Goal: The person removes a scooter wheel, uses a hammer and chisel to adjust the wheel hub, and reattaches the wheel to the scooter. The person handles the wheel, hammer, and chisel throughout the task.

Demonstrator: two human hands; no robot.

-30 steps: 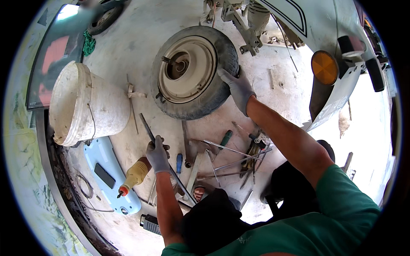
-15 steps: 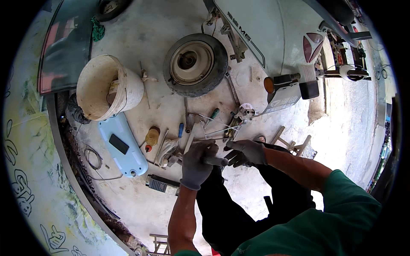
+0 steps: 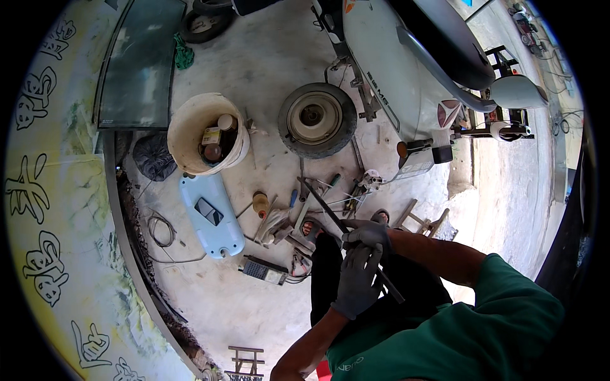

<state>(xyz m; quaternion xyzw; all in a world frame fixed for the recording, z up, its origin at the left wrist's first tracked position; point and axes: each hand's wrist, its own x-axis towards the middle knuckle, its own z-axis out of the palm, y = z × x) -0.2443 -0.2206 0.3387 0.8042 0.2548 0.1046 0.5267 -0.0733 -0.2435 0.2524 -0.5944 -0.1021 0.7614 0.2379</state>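
A long, dark, thin metal bar (image 3: 325,208) slants across my lap, its far end pointing toward the tools on the floor. My right hand (image 3: 368,235), in a grey glove, is closed round its middle. Just below, my gloved left hand (image 3: 359,282) is closed round it too, its fingers touching the right hand. The bar's lower end sticks out past the left hand. In front of me a wheel with a tyre (image 3: 317,120) lies flat on the floor beside a pale scooter (image 3: 387,76).
A dirty white bucket (image 3: 208,134) holds small containers. Below it a light-blue panel (image 3: 211,222) carries a phone (image 3: 208,211). Nearby lie a yellowish bottle (image 3: 260,203), a blue-handled tool (image 3: 293,198) and a grey box (image 3: 264,271). A small wooden stool (image 3: 422,221) stands at the right.
Both hands have come closer to my body and together on the bar. Before, my left hand held a grey rod-like end and my right hand was apart, fingers spread. My view has shifted.
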